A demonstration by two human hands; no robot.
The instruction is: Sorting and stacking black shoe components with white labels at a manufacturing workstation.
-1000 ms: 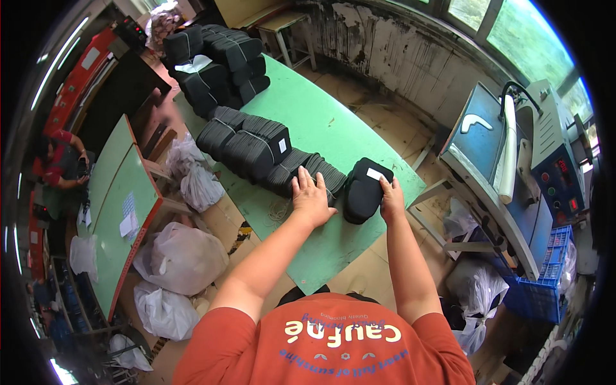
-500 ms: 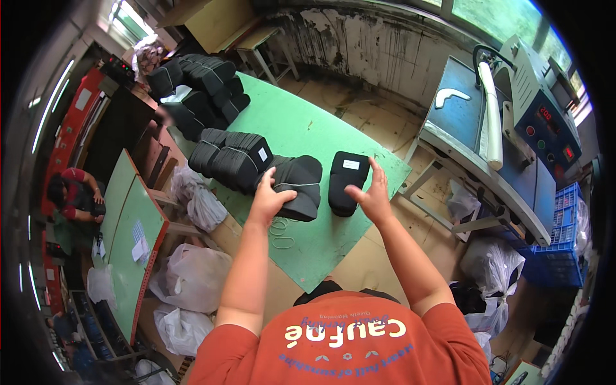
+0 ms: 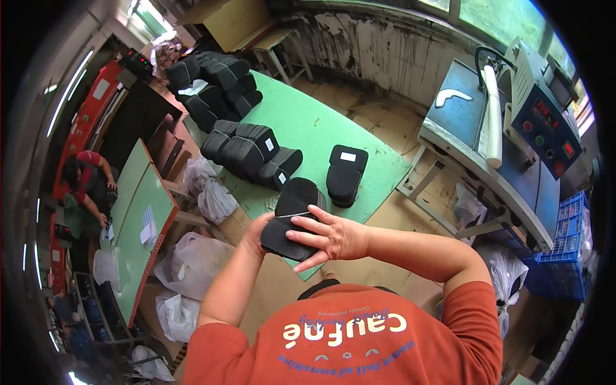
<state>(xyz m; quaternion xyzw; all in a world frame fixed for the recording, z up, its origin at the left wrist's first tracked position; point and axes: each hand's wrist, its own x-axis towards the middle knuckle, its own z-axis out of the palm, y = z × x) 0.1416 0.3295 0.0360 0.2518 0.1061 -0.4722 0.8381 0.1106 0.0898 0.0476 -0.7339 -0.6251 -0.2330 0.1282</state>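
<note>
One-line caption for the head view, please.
Both hands, left hand beneath and right hand on top, hold a stack of black insoles above a green table bearing more bundles.

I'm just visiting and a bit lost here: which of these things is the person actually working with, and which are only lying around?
In use:
black sole stack, held between the left hand and right hand
green table
banded black bundles
tagged stack

Lying about:
white plastic bags
blue machine
blue crate
</note>
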